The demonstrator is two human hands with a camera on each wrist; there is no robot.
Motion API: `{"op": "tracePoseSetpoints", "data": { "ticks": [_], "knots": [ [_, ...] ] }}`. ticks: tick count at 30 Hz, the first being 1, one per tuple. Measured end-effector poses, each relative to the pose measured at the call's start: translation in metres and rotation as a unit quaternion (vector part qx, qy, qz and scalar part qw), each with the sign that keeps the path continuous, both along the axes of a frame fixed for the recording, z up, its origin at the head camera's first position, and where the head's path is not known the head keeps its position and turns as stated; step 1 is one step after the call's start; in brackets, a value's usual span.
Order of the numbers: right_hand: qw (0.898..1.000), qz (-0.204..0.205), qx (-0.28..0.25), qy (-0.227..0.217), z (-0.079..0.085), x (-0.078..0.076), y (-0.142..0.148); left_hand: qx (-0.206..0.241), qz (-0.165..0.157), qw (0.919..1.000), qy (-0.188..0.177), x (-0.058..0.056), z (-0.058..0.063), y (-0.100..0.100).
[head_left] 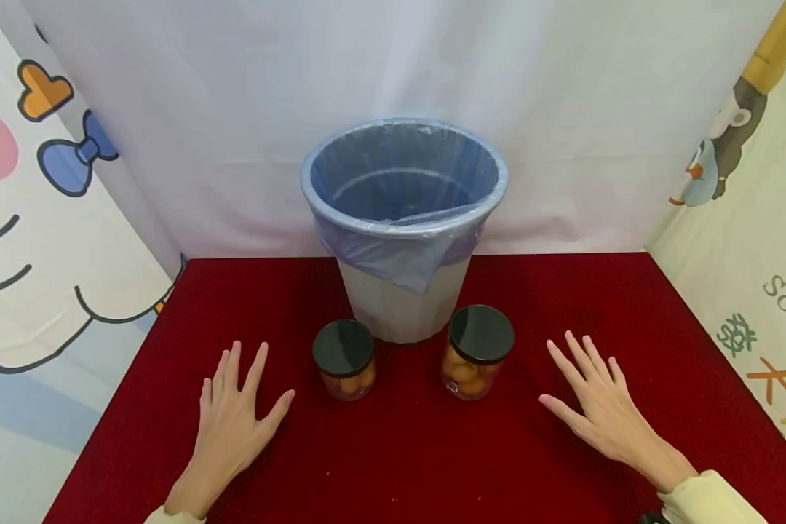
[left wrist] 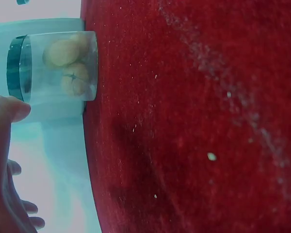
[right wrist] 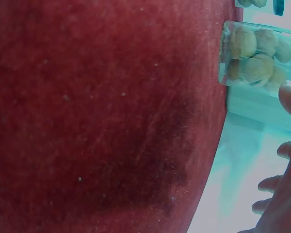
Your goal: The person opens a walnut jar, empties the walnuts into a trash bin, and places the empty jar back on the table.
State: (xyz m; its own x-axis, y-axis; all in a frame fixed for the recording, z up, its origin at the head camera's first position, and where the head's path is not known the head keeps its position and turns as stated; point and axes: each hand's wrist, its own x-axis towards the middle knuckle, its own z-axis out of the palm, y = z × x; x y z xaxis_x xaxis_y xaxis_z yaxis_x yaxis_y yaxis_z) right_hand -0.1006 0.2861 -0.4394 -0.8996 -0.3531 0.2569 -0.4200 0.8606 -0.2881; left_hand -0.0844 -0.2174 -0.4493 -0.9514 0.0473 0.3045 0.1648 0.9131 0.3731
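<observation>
Two clear jars with dark lids stand upright on the red cloth. The left jar (head_left: 348,364) holds a few round, tan-orange pieces; in the left wrist view this jar (left wrist: 63,68) is part filled. Fuller and taller, the right jar (head_left: 474,356) shows several such round pieces (right wrist: 256,68) in the right wrist view. My left hand (head_left: 229,418) is left of the left jar, fingers spread and straight, holding nothing. To the right of the right jar, my right hand (head_left: 605,411) also has its fingers spread, apart from the jar.
Behind the jars rises a white bin (head_left: 402,298), lined with a pale blue bag (head_left: 406,233) folded over its rim. A white curtain (head_left: 236,145) hangs behind the red cloth (head_left: 393,451), with printed cloths at both sides. Small pale specks dot the red cloth.
</observation>
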Motion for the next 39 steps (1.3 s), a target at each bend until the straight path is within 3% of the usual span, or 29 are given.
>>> {"op": "tracePoseSetpoints", "data": {
  "ticks": [9, 13, 17, 26, 39],
  "knots": [
    [0.998, 0.004, -0.049, -0.027, 0.011, 0.011, -0.001, 0.03, -0.007, 0.9995, 0.0, 0.001, 0.001, -0.004],
    [0.994, -0.001, -0.091, -0.054, 0.017, 0.014, -0.004, 0.065, -0.003, 0.9979, -0.001, 0.001, 0.001, -0.006],
    [0.991, -0.009, -0.127, -0.047, 0.021, 0.02, -0.007, 0.102, -0.007, 0.9947, -0.001, 0.002, 0.001, -0.006],
    [0.976, -0.012, -0.216, -0.032, 0.03, 0.031, -0.017, 0.203, -0.021, 0.9789, 0.005, 0.003, 0.004, -0.006],
    [0.961, 0.033, -0.269, -0.05, 0.04, 0.035, -0.038, 0.278, -0.02, 0.9601, -0.014, 0.006, 0.016, -0.002]
  ]
}}
